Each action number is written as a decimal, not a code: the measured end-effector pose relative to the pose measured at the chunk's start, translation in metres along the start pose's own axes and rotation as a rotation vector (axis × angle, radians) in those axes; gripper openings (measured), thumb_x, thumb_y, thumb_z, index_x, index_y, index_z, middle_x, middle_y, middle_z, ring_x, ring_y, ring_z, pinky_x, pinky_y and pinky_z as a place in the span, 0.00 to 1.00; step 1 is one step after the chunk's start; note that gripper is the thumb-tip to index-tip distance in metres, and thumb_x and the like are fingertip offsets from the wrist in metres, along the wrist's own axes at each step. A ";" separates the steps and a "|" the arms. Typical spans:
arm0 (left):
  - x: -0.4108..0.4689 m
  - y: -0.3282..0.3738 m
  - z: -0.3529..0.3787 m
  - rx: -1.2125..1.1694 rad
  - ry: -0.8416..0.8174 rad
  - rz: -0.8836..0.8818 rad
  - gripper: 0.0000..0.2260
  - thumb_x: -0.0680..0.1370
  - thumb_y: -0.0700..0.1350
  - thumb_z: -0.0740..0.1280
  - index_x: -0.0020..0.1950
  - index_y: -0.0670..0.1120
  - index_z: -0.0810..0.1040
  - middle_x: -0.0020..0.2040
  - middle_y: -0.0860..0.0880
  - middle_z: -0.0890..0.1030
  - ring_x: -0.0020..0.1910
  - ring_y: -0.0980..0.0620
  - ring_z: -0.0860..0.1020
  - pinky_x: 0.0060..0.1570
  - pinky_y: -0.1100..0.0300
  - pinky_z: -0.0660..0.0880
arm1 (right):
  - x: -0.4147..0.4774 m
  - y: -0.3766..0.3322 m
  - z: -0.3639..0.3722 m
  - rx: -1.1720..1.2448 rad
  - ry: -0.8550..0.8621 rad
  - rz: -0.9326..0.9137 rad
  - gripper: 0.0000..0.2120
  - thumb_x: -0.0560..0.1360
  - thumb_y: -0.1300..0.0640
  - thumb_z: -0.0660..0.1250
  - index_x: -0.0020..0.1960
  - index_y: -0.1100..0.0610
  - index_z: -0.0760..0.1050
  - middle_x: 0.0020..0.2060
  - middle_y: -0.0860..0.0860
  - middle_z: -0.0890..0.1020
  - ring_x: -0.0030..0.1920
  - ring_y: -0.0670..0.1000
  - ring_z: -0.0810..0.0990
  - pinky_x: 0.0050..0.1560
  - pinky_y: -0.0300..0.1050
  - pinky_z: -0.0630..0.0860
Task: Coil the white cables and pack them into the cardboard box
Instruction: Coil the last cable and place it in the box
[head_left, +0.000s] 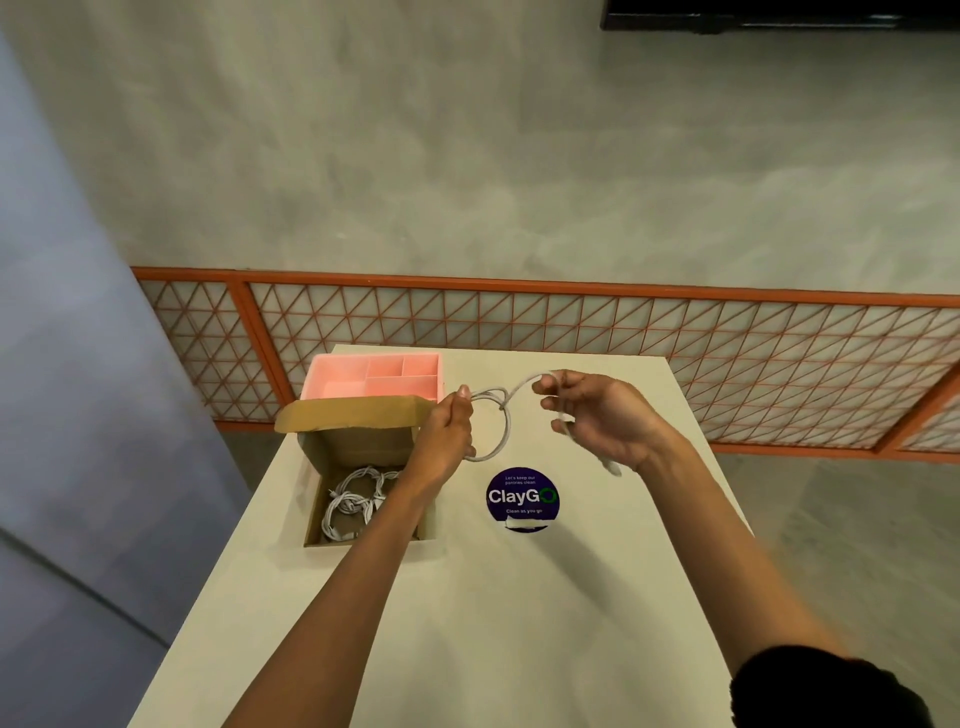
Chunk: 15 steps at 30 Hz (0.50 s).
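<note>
A white cable (500, 415) hangs in loops above the table between both hands. My left hand (447, 431) pinches the gathered loops at their top, just right of the cardboard box. My right hand (597, 415) holds the cable's free stretch in its fingertips, and the tail runs down past the palm to a plug end near the wrist. The open cardboard box (363, 447) sits at the table's left, flap raised at the back. Coiled white cables (353, 499) lie inside it, partly hidden by my left forearm.
A pink divided tray (332, 379) stands behind the box at the table's far left. A round dark "ClayGo" sticker (522, 499) is stuck on the white table (519, 623). An orange lattice railing (623, 322) runs beyond the far edge.
</note>
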<state>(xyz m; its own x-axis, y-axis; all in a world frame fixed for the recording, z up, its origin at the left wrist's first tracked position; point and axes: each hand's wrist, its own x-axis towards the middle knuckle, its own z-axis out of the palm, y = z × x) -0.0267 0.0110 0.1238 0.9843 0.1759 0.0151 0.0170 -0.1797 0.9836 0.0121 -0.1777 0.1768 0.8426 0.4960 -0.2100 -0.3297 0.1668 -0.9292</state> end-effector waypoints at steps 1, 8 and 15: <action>-0.001 0.001 0.001 -0.012 -0.009 0.004 0.16 0.83 0.53 0.52 0.38 0.48 0.65 0.30 0.51 0.62 0.29 0.56 0.63 0.33 0.64 0.68 | 0.001 0.001 0.003 0.106 0.031 0.028 0.10 0.72 0.65 0.53 0.41 0.59 0.72 0.39 0.52 0.76 0.37 0.48 0.71 0.39 0.42 0.64; -0.003 0.000 0.008 0.067 -0.006 0.098 0.23 0.79 0.58 0.59 0.47 0.36 0.70 0.30 0.52 0.62 0.29 0.55 0.63 0.34 0.55 0.66 | 0.003 0.007 0.017 -0.249 0.258 -0.020 0.19 0.72 0.56 0.72 0.30 0.54 0.65 0.28 0.49 0.74 0.29 0.45 0.74 0.30 0.37 0.69; -0.001 0.003 0.008 0.046 0.086 0.112 0.23 0.81 0.55 0.56 0.44 0.35 0.71 0.27 0.51 0.64 0.27 0.55 0.65 0.34 0.53 0.66 | -0.004 0.002 0.032 -0.394 0.133 0.010 0.08 0.73 0.65 0.70 0.39 0.62 0.71 0.42 0.64 0.84 0.43 0.57 0.85 0.41 0.43 0.83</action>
<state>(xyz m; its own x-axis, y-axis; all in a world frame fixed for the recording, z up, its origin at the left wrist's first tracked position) -0.0258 0.0028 0.1254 0.9620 0.2338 0.1411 -0.0816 -0.2469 0.9656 -0.0059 -0.1524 0.1856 0.8964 0.3768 -0.2334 -0.1722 -0.1891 -0.9667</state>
